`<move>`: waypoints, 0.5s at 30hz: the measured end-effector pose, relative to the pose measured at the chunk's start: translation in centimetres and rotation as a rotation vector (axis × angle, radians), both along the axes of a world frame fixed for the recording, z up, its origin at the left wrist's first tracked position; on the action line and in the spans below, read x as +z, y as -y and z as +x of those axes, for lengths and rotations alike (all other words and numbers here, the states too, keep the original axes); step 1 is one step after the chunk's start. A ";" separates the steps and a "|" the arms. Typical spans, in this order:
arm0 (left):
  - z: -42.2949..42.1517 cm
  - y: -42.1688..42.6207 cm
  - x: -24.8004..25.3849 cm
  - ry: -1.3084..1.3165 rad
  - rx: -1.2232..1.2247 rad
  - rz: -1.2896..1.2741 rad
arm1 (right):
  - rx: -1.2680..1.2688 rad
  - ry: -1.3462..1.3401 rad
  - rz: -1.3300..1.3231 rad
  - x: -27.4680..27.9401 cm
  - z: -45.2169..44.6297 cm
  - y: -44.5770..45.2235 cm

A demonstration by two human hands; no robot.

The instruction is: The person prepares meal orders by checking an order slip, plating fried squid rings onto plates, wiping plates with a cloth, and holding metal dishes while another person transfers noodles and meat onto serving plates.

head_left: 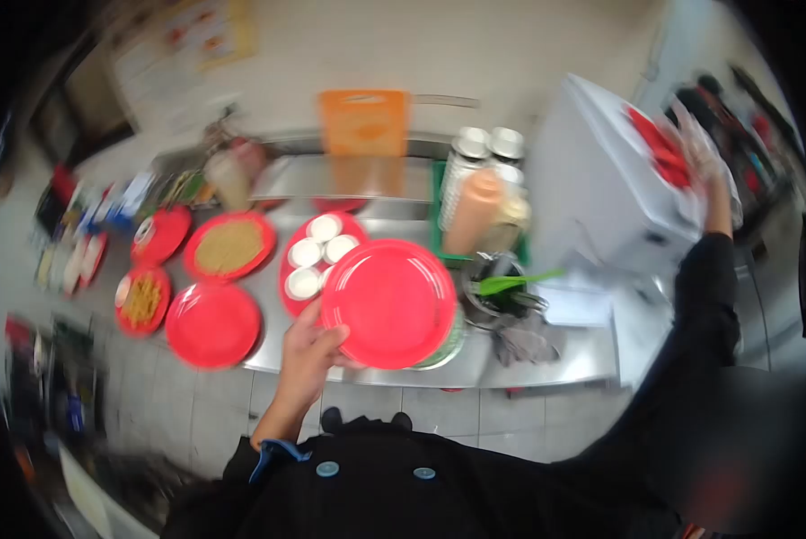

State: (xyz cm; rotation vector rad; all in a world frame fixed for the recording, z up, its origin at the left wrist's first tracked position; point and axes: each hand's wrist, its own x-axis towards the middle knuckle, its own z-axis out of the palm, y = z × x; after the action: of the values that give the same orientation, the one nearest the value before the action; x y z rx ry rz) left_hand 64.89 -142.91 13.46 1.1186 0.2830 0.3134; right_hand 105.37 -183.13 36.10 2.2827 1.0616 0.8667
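Observation:
My left hand (pixel 308 352) grips the edge of a round red plate (pixel 389 304) and holds it up over the steel counter (pixel 367 375). Behind this plate is another red plate (pixel 288 269) with several small white cups on it. At the far right my right hand (pixel 706 157), in a clear plastic glove, reaches to a red item (pixel 659 148) on top of a white box-like unit (pixel 582 171). The fingers of my right hand are blurred, and their grip is unclear.
On the left are an empty red plate (pixel 212 325), a plate of tan food (pixel 229 248) and a plate of yellow pieces (pixel 142 303). An orange board (pixel 364 126) stands behind. Bottles (pixel 475 211), a green utensil (pixel 519 281) and a grey cloth (pixel 526 340) lie right of centre.

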 end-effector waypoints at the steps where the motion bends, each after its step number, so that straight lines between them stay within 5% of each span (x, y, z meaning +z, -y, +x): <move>1: -1.1 -0.4 0.2 -0.004 -0.004 -0.010 | -0.113 -0.137 -0.001 -2.3 1.6 -1.4; 6: -8.6 -4.4 -1.1 0.044 0.217 -0.052 | -0.205 -0.314 0.197 -6.7 -0.9 -10.7; 11: -17.5 -9.1 -3.1 0.074 0.386 -0.076 | 0.393 -0.621 0.505 -6.9 -19.7 -27.9; 15: -25.5 -12.8 -4.0 0.127 0.560 -0.088 | 0.866 -1.144 0.304 -12.4 -40.0 -42.7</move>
State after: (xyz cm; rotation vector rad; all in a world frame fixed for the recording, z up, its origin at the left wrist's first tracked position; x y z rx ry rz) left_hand 39.35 -130.16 9.43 0.9128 0.4918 0.8569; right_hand 65.36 -140.39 23.67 2.5340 2.6622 -0.1998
